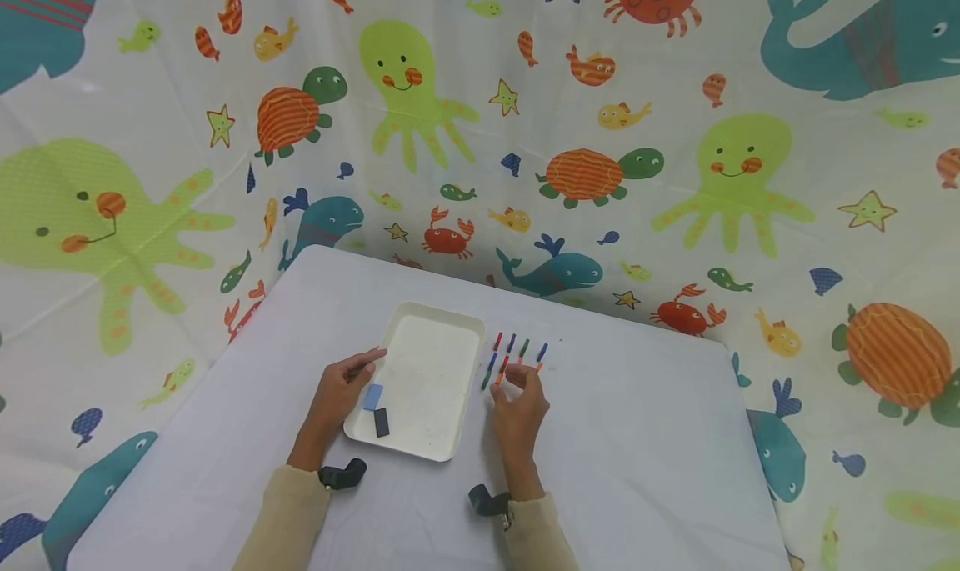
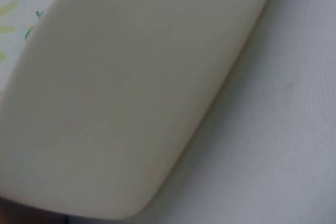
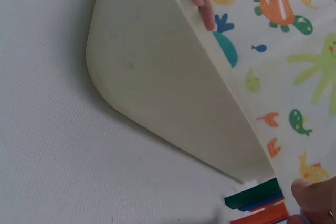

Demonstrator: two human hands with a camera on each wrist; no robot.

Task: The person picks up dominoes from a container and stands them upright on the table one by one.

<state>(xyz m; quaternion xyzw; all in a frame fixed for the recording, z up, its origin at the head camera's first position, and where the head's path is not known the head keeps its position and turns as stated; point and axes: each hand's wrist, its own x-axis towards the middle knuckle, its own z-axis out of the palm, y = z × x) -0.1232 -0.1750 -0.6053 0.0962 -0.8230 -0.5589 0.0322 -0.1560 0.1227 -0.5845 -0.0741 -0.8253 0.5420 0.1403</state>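
My left hand (image 1: 337, 389) rests at the left rim of a white tray (image 1: 431, 371), fingers reaching along it. Its fingertips (image 3: 207, 11) show over the tray's wall in the right wrist view. Near that thumb, a light-blue block (image 1: 373, 397) leans by the tray's left wall; a black block (image 1: 382, 422) lies beside it. Right of the tray, my right hand (image 1: 519, 408) bends its thumb and forefinger close to an orange piece (image 1: 499, 378) and a red piece (image 1: 504, 361) in a group of thin coloured sticks. Whether they pinch one is unclear.
Several other sticks stand in short lines, among them a green one (image 1: 487, 380) and a blue one (image 1: 542, 351). A white cloth covers the table (image 1: 637, 438). Behind it hangs a curtain (image 1: 465, 121) printed with sea animals.
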